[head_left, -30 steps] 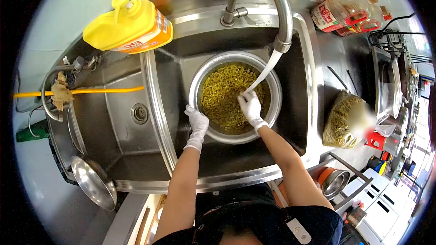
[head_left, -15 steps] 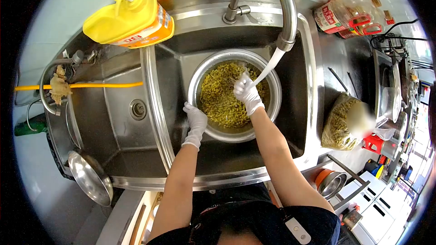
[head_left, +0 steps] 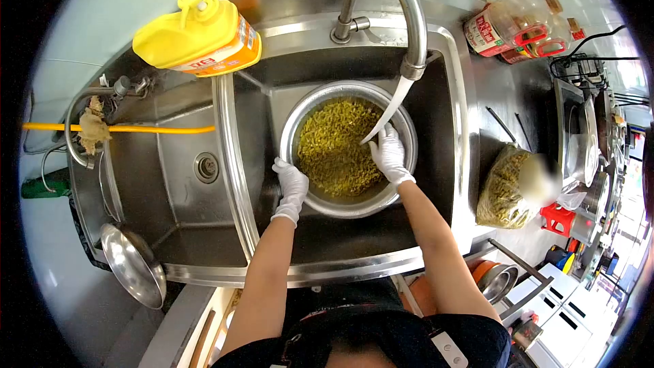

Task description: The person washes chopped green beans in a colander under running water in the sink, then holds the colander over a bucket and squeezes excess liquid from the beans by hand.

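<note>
Evenly bright indoor light, blown-out glare at three o'clock, white highlights along the steel sink rim [head_left: 235, 163], darker shading inside the basins, strong fisheye bending, black vignetted corners, centre fairly sharp, smeared blurry patch over the bag [head_left: 507, 194] at three o'clock

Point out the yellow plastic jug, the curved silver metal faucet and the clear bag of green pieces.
Yellow plastic jug [head_left: 185, 35]: head view, on its side wall.
Curved silver metal faucet [head_left: 416, 31]: head view, on its spout.
Clear bag of green pieces [head_left: 503, 194]: head view, on its bulging side.
</note>
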Demonstrator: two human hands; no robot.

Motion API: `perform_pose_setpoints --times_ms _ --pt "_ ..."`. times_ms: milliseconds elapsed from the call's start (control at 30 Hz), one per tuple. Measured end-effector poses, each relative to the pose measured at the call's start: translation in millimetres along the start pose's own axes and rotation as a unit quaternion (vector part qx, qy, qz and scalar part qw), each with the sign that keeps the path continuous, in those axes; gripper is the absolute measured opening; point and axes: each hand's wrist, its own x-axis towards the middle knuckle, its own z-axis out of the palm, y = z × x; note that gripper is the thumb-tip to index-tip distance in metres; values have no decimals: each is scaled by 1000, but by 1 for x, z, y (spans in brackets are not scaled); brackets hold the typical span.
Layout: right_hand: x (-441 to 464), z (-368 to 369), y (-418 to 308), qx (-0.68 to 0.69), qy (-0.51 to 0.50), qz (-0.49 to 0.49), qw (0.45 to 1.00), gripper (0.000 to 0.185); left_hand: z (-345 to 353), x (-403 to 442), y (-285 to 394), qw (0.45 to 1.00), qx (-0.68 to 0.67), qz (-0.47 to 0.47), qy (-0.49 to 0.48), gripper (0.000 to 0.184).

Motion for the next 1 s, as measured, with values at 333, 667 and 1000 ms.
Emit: perform_pose_setpoints --times_ms 333,667,1000 --pt "-20 3 -61 -165 -262 -260 915 59 6 -15 1 975 195 105 2 69" --pt "22 45 -21 674 -125 359 634 25 -5 6 -31 983 165 76 6 60" --pt "34 9 -50 793 -113 387 457 20 -4 9 -30 980 181 83 17 67"
